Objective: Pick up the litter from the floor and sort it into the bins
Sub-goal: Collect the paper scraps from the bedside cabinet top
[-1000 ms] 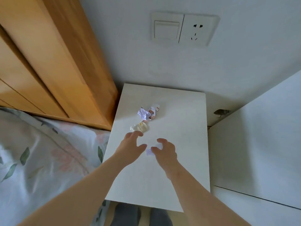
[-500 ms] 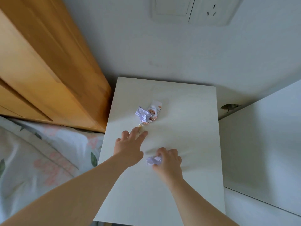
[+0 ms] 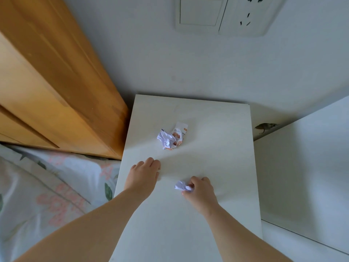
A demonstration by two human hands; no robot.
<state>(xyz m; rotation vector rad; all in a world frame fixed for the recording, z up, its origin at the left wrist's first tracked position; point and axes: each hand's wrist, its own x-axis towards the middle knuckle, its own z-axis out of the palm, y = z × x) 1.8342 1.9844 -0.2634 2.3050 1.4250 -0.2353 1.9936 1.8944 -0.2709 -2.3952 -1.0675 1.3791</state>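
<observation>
On the white table (image 3: 217,167) by the wall (image 3: 188,63), pinching a scrap (image 3: 181,185) at near right with fingertips of the right hand (image 3: 201,191), curling the left hand (image 3: 144,175) down beside it, grip if any hidden; could easily drop the scrap from so slight a pinch, or forget wad (image 3: 165,139) and wrapper (image 3: 179,132) farther back.

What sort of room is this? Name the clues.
Probably a bedroom: a floral bedspread at the left, a wooden headboard behind it, a white bedside table beside it, and a wall switch and socket above.
</observation>
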